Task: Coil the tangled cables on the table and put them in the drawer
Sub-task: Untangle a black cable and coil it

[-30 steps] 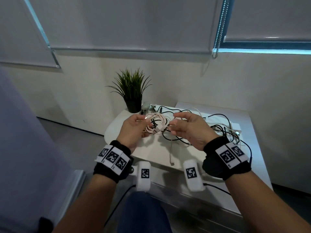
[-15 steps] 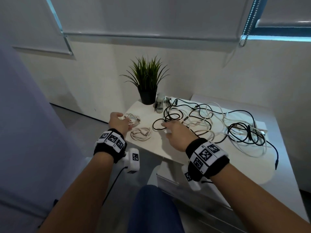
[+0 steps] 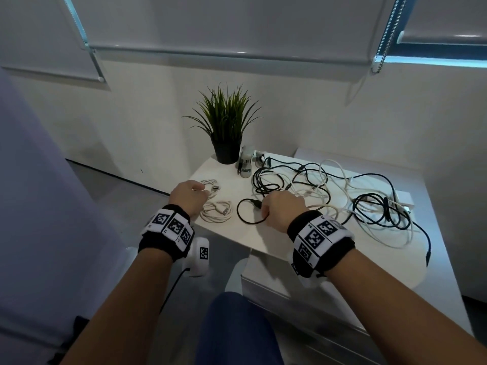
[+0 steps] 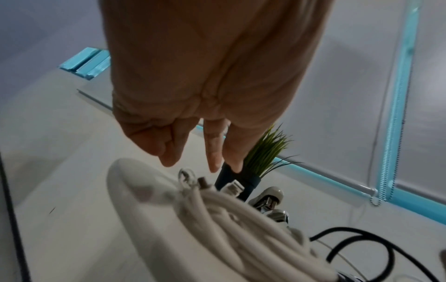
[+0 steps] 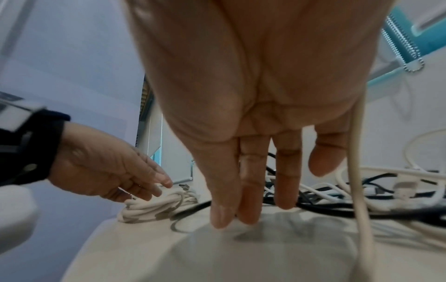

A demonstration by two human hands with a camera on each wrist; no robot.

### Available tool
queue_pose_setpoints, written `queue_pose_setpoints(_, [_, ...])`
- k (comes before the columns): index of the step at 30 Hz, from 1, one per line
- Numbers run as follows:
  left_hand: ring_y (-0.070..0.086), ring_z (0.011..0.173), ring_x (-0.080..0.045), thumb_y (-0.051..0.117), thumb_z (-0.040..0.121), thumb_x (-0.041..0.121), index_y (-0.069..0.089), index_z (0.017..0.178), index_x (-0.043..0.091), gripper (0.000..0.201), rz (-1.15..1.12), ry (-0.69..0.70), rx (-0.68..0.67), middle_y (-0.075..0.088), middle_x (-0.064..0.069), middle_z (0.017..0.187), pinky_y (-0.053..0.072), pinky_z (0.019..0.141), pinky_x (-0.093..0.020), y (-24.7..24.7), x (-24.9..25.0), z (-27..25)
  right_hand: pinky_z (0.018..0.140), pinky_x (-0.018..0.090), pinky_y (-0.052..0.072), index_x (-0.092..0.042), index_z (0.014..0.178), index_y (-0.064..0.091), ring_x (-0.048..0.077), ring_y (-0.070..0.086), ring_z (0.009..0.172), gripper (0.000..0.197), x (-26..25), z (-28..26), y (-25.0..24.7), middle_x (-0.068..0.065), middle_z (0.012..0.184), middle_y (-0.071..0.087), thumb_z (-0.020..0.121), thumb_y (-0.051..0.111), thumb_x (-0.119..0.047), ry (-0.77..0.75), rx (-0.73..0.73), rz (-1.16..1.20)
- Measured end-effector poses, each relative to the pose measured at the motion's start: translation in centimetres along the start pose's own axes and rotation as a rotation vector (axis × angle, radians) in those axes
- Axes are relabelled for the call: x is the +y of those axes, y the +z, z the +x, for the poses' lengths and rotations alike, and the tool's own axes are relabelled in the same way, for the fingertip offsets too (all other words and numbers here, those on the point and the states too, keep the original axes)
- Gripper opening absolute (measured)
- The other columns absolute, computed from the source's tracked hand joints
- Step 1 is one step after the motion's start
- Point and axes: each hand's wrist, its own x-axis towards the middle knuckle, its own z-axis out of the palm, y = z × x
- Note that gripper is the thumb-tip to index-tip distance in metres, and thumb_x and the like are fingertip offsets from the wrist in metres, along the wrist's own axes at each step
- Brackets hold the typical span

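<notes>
Two coiled white cables lie at the table's left end, the far coil (image 3: 210, 186) (image 4: 241, 215) and the near coil (image 3: 217, 211). My left hand (image 3: 188, 196) (image 4: 205, 152) hovers just over the far coil with relaxed fingers and holds nothing. My right hand (image 3: 280, 209) (image 5: 253, 190) reaches down with straight fingers, tips on the table beside a black cable loop (image 3: 246, 214) (image 5: 193, 208). A white cable (image 5: 359, 171) runs past its little-finger side. The tangle of black and white cables (image 3: 329, 185) spreads to the right.
A potted plant (image 3: 226, 151) and a small metal object (image 3: 246, 165) stand at the table's back. A white adapter (image 3: 403, 200) sits at the far right. A drawer unit (image 3: 303, 314) stands under the white table (image 3: 237, 239).
The white coil held up in both hands a second ago now lies at the table's left end. My left hand has let it go. My right hand has dropped to the black cable loop.
</notes>
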Motion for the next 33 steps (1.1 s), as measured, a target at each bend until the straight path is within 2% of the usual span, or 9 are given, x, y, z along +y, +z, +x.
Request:
queue_pose_setpoints(3, [0.055, 0.111, -0.026, 0.065, 0.084, 0.025, 0.064, 0.105, 0.015, 0.024, 0.029, 0.047, -0.01, 0.061, -0.009, 0.118, 0.043, 0.097, -0.033, -0.2, 0.3, -1.2, 0.088, 0.035, 0.044, -0.018, 0.098, 0.067, 0.024, 0.057, 0.102, 0.014, 0.9, -0.3, -0.7, 0.005, 0.106, 0.064, 0.088, 0.057, -0.018, -0.01, 0.089, 0.138])
queue_pose_setpoints(5, [0.06, 0.1, -0.024, 0.067, 0.081, 0.026, 0.064, 0.095, 0.018, 0.016, -0.001, 0.094, -0.019, 0.065, -0.007, 0.108, 0.047, 0.094, -0.034, 0.0, 0.5, -1.8, 0.072, 0.024, 0.038, -0.014, 0.092, 0.068, 0.018, 0.054, 0.086, 0.01, 1.6, -0.6, -1.7, 0.004, 0.093, 0.063, 0.087, 0.062, -0.018, -0.017, 0.21, 0.341])
queue_pose_setpoints(8, [0.06, 0.089, -0.021, 0.067, 0.081, 0.023, 0.063, 0.089, 0.02, 0.009, -0.039, 0.201, -0.004, 0.064, -0.002, 0.1, 0.049, 0.089, -0.032, 0.4, 1.4, -3.0, 0.063, 0.025, 0.039, -0.011, 0.077, 0.063, 0.018, 0.058, 0.07, 0.01, 2.8, -0.9, -3.3, 0.002, 0.07, 0.061, 0.086, 0.064, -0.016, 0.032, 0.417, 0.679])
queue_pose_setpoints(11, [0.059, 0.072, -0.015, 0.065, 0.083, 0.023, 0.065, 0.098, 0.018, 0.016, -0.083, 0.282, -0.056, 0.064, -0.007, 0.099, 0.047, 0.068, -0.023, 1.1, 3.2, -4.3, 0.064, 0.037, 0.057, -0.012, 0.072, 0.054, 0.017, 0.066, 0.059, 0.018, 3.8, -1.6, -5.1, 0.006, 0.066, 0.061, 0.089, 0.059, -0.011, 0.058, 0.508, 1.114])
queue_pose_setpoints(14, [0.053, 0.063, -0.006, 0.062, 0.086, 0.025, 0.061, 0.108, 0.019, 0.022, -0.124, 0.344, -0.125, 0.056, -0.003, 0.103, 0.039, 0.054, -0.012, 2.2, 4.8, -5.6, 0.06, 0.031, 0.056, -0.01, 0.076, 0.051, 0.018, 0.064, 0.058, 0.018, 4.4, -3.6, -7.5, 0.012, 0.073, 0.06, 0.094, 0.051, -0.006, -0.034, 0.585, 1.356])
queue_pose_setpoints(17, [0.058, 0.084, -0.006, 0.058, 0.09, 0.027, 0.055, 0.119, 0.02, 0.03, -0.237, 0.446, -0.136, 0.055, 0.006, 0.114, 0.045, 0.072, -0.016, 3.0, 6.6, -7.2, 0.056, 0.027, 0.053, -0.01, 0.08, 0.052, 0.018, 0.063, 0.058, 0.017, 5.1, -5.8, -9.4, 0.011, 0.076, 0.062, 0.095, 0.048, -0.005, -0.129, 0.638, 1.381])
queue_pose_setpoints(20, [0.059, 0.104, -0.017, 0.053, 0.093, 0.029, 0.051, 0.123, 0.024, 0.031, -0.364, 0.537, -0.128, 0.056, 0.007, 0.12, 0.049, 0.091, -0.035, 3.6, 8.8, -8.5, 0.054, 0.023, 0.049, -0.011, 0.083, 0.055, 0.014, 0.062, 0.055, 0.015, 6.2, -7.7, -10.6, 0.01, 0.076, 0.062, 0.095, 0.049, -0.005, -0.164, 0.653, 1.383])
queue_pose_setpoints(28, [0.057, 0.095, -0.01, 0.048, 0.096, 0.025, 0.055, 0.125, 0.022, 0.031, -0.137, 0.725, -0.302, 0.058, 0.009, 0.11, 0.046, 0.09, -0.03, 5.6, 13.5, -10.1, 0.07, 0.033, 0.055, -0.019, 0.081, 0.067, 0.014, 0.058, 0.059, 0.021, 8.5, -10.6, -11.1, 0.005, 0.076, 0.062, 0.093, 0.055, -0.006, -0.194, 0.694, 1.353])
queue_pose_setpoints(33, [0.063, 0.091, -0.026, 0.053, 0.093, 0.02, 0.064, 0.11, 0.019, 0.021, -0.081, 0.707, -0.345, 0.068, -0.007, 0.102, 0.051, 0.088, -0.041, 7.1, 14.0, -10.6, 0.085, 0.039, 0.054, -0.01, 0.083, 0.064, 0.029, 0.069, 0.08, 0.011, 9.8, -12.3, -11.7, 0.01, 0.073, 0.069, 0.089, 0.056, -0.006, -0.278, 0.605, 1.515])
